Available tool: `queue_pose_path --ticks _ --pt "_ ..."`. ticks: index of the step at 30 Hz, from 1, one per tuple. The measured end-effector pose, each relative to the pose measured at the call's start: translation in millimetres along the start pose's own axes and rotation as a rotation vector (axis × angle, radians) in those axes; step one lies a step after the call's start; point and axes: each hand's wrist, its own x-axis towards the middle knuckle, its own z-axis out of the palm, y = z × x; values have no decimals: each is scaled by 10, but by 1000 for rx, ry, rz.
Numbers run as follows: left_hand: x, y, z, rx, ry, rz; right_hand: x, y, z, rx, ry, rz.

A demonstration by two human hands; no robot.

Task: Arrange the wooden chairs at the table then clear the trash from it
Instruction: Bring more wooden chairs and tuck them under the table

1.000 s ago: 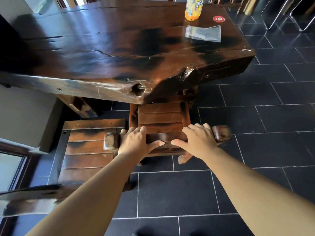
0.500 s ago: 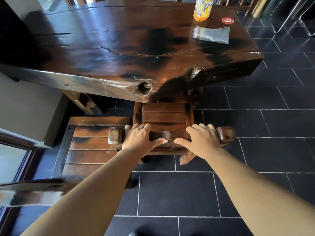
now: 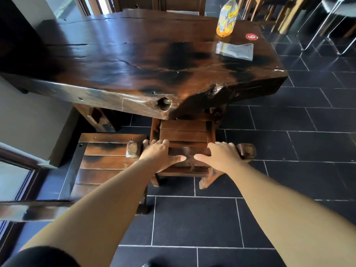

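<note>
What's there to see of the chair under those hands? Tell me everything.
The chair is dark reddish-brown wood, glossy and worn, with a slatted seat and a thick top rail ending in rounded knobs. It stands upright on the tiled floor, its seat partly tucked under the edge of the table. The left hand and right hand grip the top rail, fingers over it.

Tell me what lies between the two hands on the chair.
In the head view, only a short bare stretch of the chair's top rail shows between the left hand and the right hand.
</note>
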Motion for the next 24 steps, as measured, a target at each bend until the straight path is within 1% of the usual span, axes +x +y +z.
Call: queue_pose_path --ticks 3,5,8,11,13,18,24 --pt "-226 0 -129 -48 -39 45 -191 -79 -127 98 42 -5" --pt "-450 6 -209 -39 -45 79 -413 -123 -202 132 7 -10" --pt "-817 69 -327 -32 -21 113 -787 -152 -286 201 -20 8" --pt "-1240 161 -457 -4 25 158 -1229 -215 -422 250 22 -3" --pt "-1519 219 -514 -13 53 154 -1529 -245 -487 271 39 -1" --pt "-2075 292 -576 -54 89 114 -2087 -262 -616 233 63 -4" --pt "-2492 351 -484 -50 80 112 -2513 -234 -609 118 55 -31"
